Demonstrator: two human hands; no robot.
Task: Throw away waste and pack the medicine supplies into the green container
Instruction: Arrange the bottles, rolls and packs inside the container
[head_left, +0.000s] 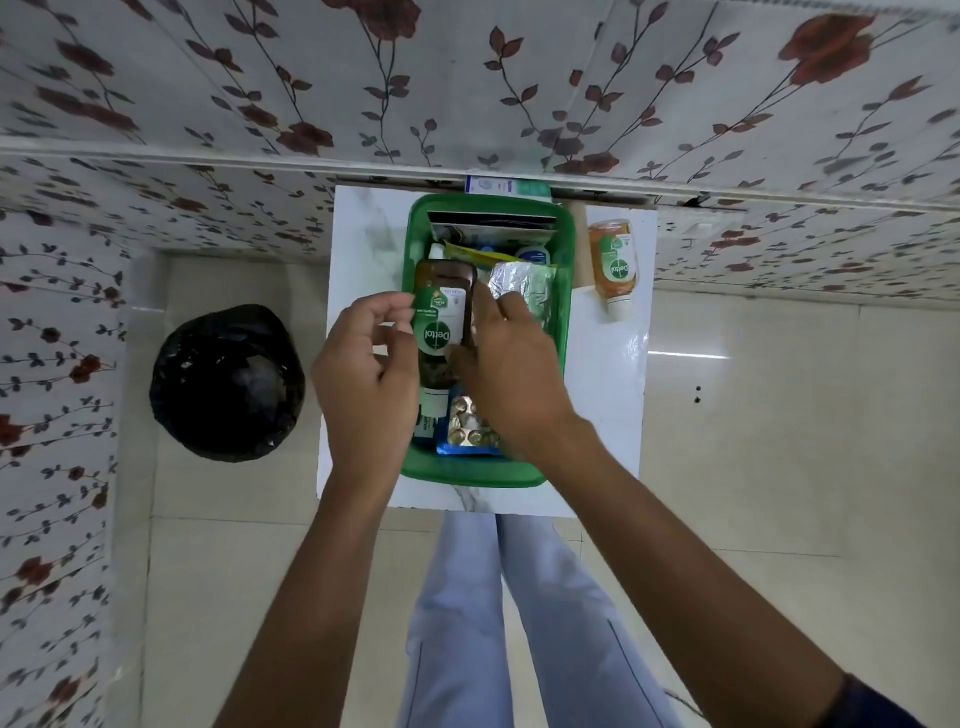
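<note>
- Head view shows us a white tabletop (358, 249), with a black-lined bin (227, 383) on the floor off its left edge.
- We see the green container (470, 475) in the tabletop's middle, crowded with foil strips and packets.
- Our left hand (363, 374) and right hand (511, 374) pinch a dark Dettol bottle (441, 322) between curled fingers, over the container's left side.
- We see an orange Dettol bottle (613, 270) lying near the far right corner.
</note>
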